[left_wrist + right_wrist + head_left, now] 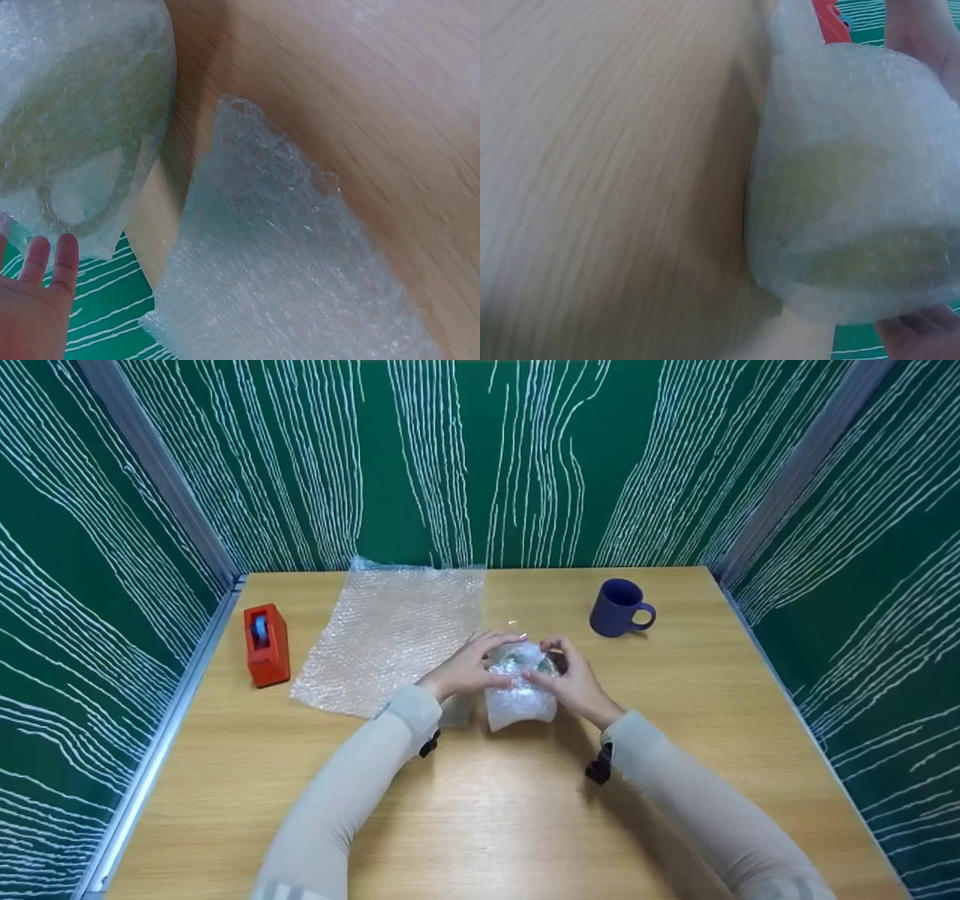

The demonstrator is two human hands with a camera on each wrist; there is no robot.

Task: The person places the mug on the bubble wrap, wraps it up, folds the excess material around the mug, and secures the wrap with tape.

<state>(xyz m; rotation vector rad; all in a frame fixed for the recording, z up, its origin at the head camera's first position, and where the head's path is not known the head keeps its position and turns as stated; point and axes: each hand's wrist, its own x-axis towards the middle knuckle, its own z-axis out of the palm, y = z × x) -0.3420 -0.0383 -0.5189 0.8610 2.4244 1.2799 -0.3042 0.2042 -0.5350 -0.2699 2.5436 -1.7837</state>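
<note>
A mug wrapped in bubble wrap (521,701), yellowish green through the film, is between my two hands at the middle of the table. Its handle loop shows through the wrap (82,191) in the left wrist view. My left hand (469,664) holds the wrapped mug from the left, thumb near and fingers on the far side. From the right, my right hand (574,682) grips it with thumb and curled fingers at the upper part of the wrap. Whether the mug's base touches the table is hidden.
A flat bubble wrap sheet (397,630) lies left of the hands, reaching the table's back edge. The red tape dispenser (268,656) stands at the left. A dark blue mug (616,611) is upright at the back right. Green walls (517,465) enclose the wooden table (480,825).
</note>
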